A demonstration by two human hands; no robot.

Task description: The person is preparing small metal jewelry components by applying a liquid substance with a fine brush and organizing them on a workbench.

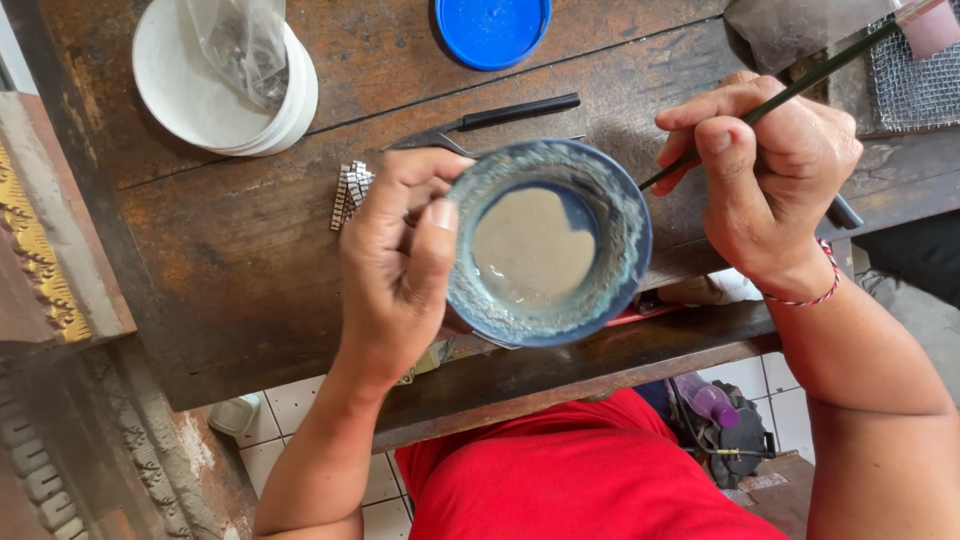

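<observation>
Worn wooden bench [250, 260] fills most of the view, its near edge running just above my red shirt [570, 480], tiled floor [300, 420] below. Carved gilt frame piece [40, 250] sits along the bench's left edge. Top left, a white tub [190, 95] with a clear plastic bag [245, 40] in it; top middle, a blue lid [492, 30]; top right, grey wire mesh [915, 85]. Blue bowl [550, 240] with murky beige liquid sits over the near part of the bench, crusted rim; my left hand [395, 270] is clamped on its left rim, thumb on the inside wall. Behind the bowl lie black-handled pliers [480, 125], and just left of my fingers a small stack of silvery links [350, 192]. My right hand [770, 180] pinches a thin dark stick [800, 88], tip just at the bowl's right rim, upper end angled toward the top-right corner. Open bench between tub and bowl; right side crowded by mesh and tools.
</observation>
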